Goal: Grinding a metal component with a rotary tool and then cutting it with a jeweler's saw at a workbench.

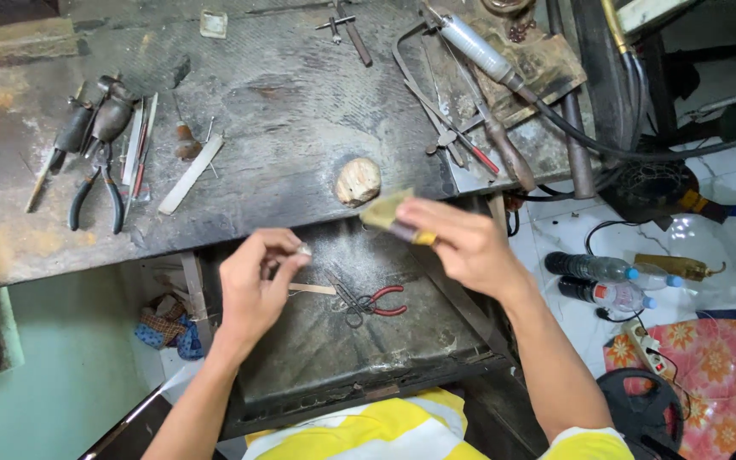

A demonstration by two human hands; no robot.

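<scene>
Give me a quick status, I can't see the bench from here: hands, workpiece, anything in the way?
Left hand pinching small silvery piece. Right hand gripping yellowish block just above it. Red-handled pliers lie in the tray below, apart from both hands.

left hand (253,285): fingers pinched | right hand (462,243): fingers gripping

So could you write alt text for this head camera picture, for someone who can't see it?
Over a worn dark metal workbench, the left hand pinches a small silvery piece while the right hand holds a yellowish flat block. Red-handled pliers lie in the tray below.
</scene>
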